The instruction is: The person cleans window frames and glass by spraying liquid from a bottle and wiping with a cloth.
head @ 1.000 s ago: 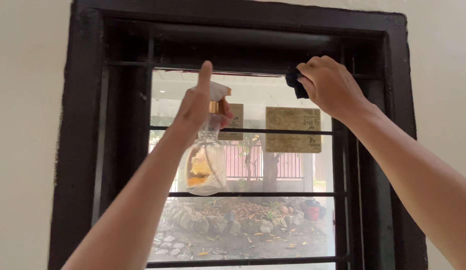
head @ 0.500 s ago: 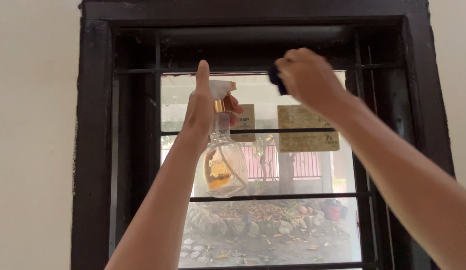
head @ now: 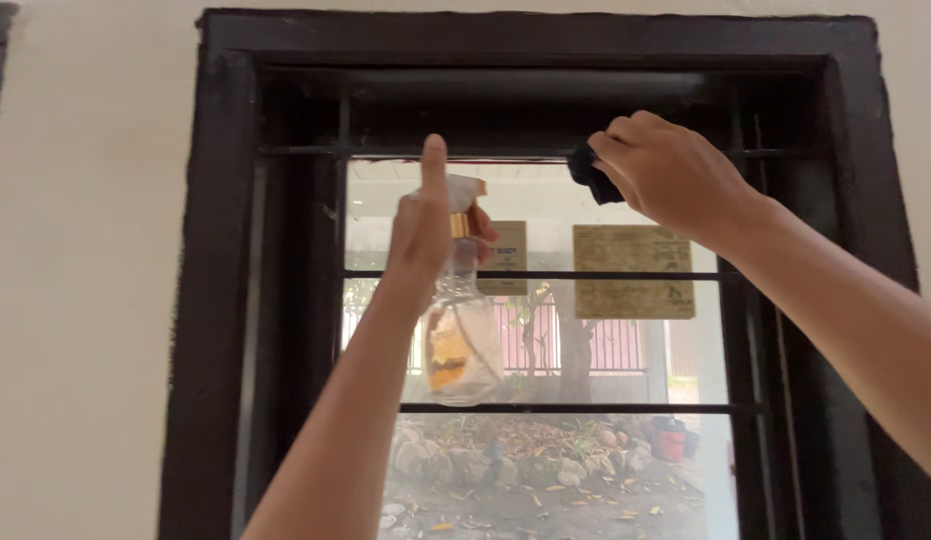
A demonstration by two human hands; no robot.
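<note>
Right hand (head: 675,175), clenched on the dark cloth (head: 591,172), has swung back rightward along the window frame's (head: 225,250) top; left hand (head: 425,225) still grips the spray bottle (head: 460,340).

Single head-worn view, standing close to a dark-framed window (head: 220,250), facing it almost square-on and tilted slightly upward. Both raised forearms enter from the lower edge, near. Through the glass, a far yard shows. No second view.
</note>
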